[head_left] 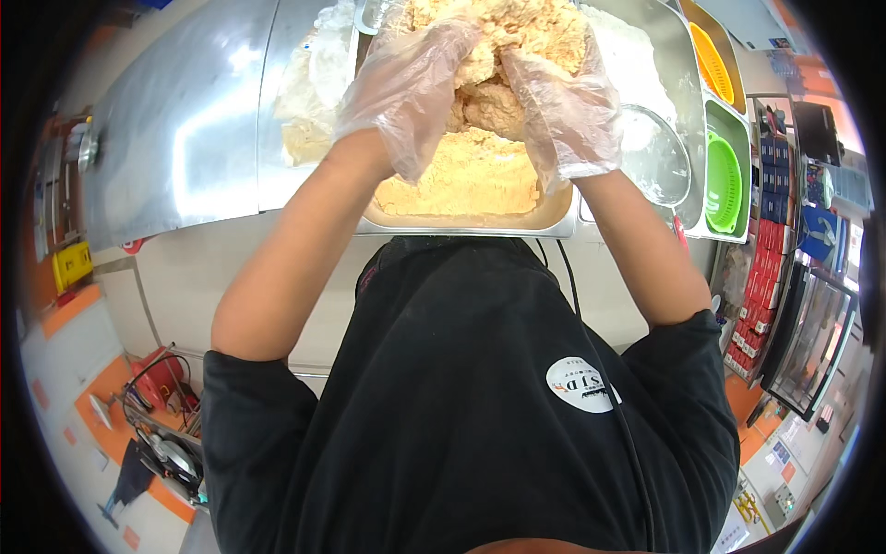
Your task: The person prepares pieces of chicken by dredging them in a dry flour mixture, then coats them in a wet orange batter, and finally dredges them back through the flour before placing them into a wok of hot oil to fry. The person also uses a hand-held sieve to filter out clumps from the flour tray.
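Thin clear plastic gloves cover both my hands. My left hand [415, 83] and my right hand [565, 106] hold a bulky, lumpy mass of breaded pieces [498, 46] between them, one hand at each side. The coating is pale yellow and flaky; what lies inside it cannot be made out. Below the mass, a rectangular metal tray [471, 222] contains loose yellowish breading [457, 175]. Part of the mass hangs low near the breading, and whether it touches is unclear. My fingers are partly hidden against the coated pieces at the top of the picture.
Right of the tray lie white flour [632, 55] and a round, flour-dusted sieve [657, 157]. Beyond are a green basket [723, 185] and a yellow basket [711, 60] in metal bins. A floury plastic bag [309, 102] and a steel counter [185, 111] are at left.
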The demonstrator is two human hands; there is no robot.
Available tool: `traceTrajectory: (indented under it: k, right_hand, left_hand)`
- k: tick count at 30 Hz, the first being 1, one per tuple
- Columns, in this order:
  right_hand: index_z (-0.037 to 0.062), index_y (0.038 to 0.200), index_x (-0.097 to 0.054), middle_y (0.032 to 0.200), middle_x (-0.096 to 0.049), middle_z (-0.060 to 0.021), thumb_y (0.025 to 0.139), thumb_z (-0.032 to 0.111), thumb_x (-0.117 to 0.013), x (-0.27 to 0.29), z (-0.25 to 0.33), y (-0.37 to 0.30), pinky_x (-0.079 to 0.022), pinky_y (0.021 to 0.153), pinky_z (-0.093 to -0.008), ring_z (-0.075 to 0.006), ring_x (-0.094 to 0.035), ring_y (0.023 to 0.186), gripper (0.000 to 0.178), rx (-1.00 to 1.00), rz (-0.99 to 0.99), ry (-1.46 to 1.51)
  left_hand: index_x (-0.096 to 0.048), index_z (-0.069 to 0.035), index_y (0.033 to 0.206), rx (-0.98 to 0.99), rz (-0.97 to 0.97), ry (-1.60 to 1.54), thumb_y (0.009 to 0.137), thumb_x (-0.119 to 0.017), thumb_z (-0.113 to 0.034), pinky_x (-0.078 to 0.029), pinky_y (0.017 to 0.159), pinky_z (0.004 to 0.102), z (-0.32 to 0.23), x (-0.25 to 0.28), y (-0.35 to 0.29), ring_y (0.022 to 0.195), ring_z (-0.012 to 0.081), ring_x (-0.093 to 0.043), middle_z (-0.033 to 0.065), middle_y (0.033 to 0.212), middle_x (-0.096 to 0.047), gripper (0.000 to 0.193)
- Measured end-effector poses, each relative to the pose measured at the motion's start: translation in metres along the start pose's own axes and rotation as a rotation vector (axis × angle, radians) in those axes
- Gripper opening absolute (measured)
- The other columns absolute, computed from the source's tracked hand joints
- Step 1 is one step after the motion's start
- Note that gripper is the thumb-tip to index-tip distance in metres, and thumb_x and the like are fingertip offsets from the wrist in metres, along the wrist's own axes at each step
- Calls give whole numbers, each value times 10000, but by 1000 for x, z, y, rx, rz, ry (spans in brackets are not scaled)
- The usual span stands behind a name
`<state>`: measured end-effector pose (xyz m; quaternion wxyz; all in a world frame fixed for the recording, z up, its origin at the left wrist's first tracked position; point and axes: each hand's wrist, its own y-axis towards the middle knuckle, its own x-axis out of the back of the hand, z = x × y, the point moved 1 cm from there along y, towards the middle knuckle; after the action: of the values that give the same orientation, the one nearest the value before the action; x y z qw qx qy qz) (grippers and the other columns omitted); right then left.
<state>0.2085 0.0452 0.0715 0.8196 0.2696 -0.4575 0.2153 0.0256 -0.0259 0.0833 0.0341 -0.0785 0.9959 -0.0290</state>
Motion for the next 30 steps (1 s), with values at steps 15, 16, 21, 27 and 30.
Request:
traceTrajectory:
  k: [15,16,21,27,30]
  right_hand:
    - [90,998,-624,1039,-625,-133,906,167,-454,-56,-36,2,-472,814,-367,-258,-594,943,208,-167,703,-316]
    - [88,1138,-629,1127,-607,-133,933,192,-453,-64,-28,4,-458,869,-334,-246,-570,983,290,-134,868,-424]
    - [101,1114,-616,1084,-625,-110,905,200,-497,-209,-107,-49,-466,803,-312,-197,-581,959,261,-472,454,299]
    - [111,1198,-575,1112,-619,-48,913,294,-516,-119,-26,-12,-422,874,-267,-189,-564,1019,343,-1032,250,1330]
    - [131,1218,-583,1149,-609,-81,905,308,-525,-78,-26,-12,-416,912,-291,-222,-561,1036,364,-1143,181,1539]
  left_hand:
    - [-320,-2,1433,651,45,659,956,-348,-561,-211,1134,406,77,16,15,1391,321,-276,197,1481,-332,736]
    - [-334,-12,1429,637,-81,290,962,-369,-535,-240,1119,397,131,21,7,1375,304,-308,186,1472,-353,703]
    - [-428,-57,1376,684,-160,146,973,-386,-511,-389,1005,398,155,-31,12,1232,255,-478,150,1365,-488,609]
    - [-528,-138,1237,782,-120,-423,962,-418,-520,-515,741,330,135,-26,16,928,191,-595,66,1120,-608,484]
    - [-497,-143,1290,388,-123,-239,962,-457,-441,-502,809,307,99,-30,13,980,229,-593,90,1181,-575,446]
